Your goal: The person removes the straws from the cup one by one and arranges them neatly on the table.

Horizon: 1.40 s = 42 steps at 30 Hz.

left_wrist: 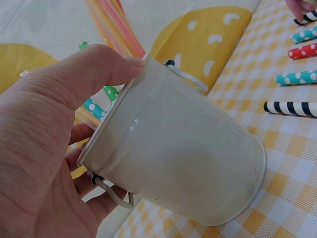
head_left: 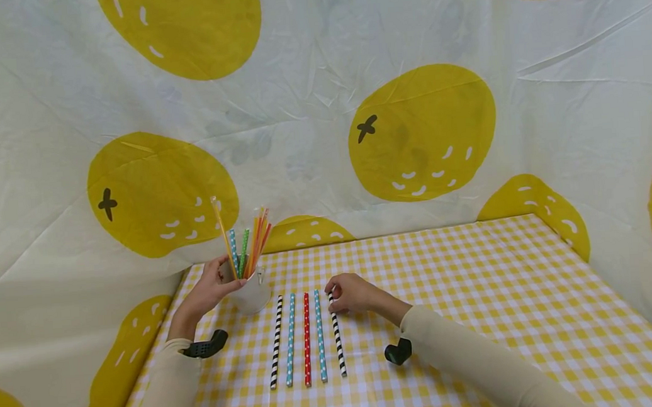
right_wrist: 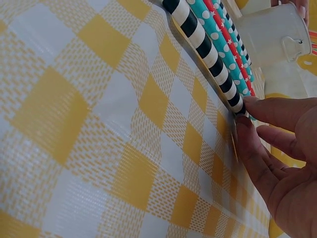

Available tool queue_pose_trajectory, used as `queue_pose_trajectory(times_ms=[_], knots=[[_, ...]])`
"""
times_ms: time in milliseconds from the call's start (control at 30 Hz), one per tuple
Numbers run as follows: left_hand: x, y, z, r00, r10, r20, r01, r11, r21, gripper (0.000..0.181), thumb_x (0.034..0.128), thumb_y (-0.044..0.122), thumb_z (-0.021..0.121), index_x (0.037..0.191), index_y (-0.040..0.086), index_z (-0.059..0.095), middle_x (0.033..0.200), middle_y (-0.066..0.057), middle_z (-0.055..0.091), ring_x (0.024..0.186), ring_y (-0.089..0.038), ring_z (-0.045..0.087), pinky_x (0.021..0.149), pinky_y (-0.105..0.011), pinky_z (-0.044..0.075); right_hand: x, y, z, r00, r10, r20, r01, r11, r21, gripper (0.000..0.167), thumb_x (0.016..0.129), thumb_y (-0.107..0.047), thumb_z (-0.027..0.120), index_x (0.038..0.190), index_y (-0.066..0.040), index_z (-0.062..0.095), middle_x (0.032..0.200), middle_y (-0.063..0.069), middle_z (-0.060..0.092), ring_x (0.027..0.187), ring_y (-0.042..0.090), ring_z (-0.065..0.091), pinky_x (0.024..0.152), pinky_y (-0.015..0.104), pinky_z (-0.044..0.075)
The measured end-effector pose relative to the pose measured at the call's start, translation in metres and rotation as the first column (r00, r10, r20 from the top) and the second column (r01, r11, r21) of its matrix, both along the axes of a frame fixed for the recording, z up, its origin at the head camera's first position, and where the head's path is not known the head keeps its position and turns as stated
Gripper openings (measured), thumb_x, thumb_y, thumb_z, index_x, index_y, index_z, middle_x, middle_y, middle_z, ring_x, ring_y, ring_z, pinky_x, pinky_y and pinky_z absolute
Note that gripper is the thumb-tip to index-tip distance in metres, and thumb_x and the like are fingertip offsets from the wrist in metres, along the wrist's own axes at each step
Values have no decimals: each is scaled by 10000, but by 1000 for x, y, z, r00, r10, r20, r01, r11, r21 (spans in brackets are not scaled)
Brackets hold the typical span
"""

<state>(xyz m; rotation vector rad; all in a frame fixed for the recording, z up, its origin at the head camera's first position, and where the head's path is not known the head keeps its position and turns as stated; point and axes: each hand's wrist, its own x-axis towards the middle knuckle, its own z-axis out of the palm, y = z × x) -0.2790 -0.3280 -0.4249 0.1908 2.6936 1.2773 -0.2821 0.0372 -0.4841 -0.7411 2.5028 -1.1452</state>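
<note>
My left hand [head_left: 210, 292] grips the rim of a small white bucket [left_wrist: 168, 144], thumb on the near side and fingers round the far side. Several straws stand in it: orange and pink ones [head_left: 257, 243], a green dotted one [head_left: 243, 252] and a blue dotted one [head_left: 233, 248]. With thumb and fingertips, my right hand [head_left: 352, 293] pinches the far end of a black-and-white striped straw [right_wrist: 203, 47] lying on the table. Left of that straw lie a blue dotted straw [head_left: 320, 336], a red straw [head_left: 306, 340], another blue dotted straw [head_left: 291, 339] and another striped straw [head_left: 276, 342], roughly parallel.
A yellow checked cloth [head_left: 452, 295] covers the table. Behind it hangs a white curtain [head_left: 298, 136] printed with large yellow fruit. The bucket stands near the table's far left corner, and its side handles [left_wrist: 190, 79] show in the left wrist view.
</note>
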Motion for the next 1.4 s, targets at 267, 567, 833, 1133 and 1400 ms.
queue_pose_trajectory(times_ms=[267,567,833,1133,1400], knots=[[2,3,2,1000,-3,0,3,1000,23,952,975,319,702,1618,13,70,1605,-286,9,1352,-477,240,1047,-642,326,2,-1,2,1000,-2,-13,3,1000,19,345,860,-94,814,1166,-3,684,892,67,624,729,146,521,653,275,437],[3,2,2,1000,-1,-4,1,1000,1,929,989,322,681,1619,22,67,1608,-273,16,1318,-442,264,1027,-613,345,-1,1,1,1000,-1,-21,1,1000,20,333,861,-109,818,1154,-18,689,887,49,629,752,151,533,709,304,446],[3,3,1,1000,-3,-4,3,1000,5,922,992,319,678,1619,18,72,1610,-279,15,1330,-455,260,1029,-622,345,0,-1,0,1000,-17,-9,18,1000,17,334,864,-110,814,1158,-17,687,878,39,626,736,148,529,682,289,443],[1,4,0,1000,4,-6,-3,1000,13,911,992,302,679,1620,25,80,1615,-269,14,1330,-446,251,1040,-622,329,-2,1,4,1000,-2,-5,2,1000,26,335,873,-116,807,1167,-18,681,876,35,628,738,149,551,693,298,462],[0,2,-2,1000,2,-8,-2,1000,3,921,990,320,680,1621,27,77,1616,-270,6,1334,-450,249,1044,-629,327,-9,0,12,1000,-5,-19,5,1000,3,357,889,-111,788,1206,2,669,909,60,633,655,134,614,652,288,498]])
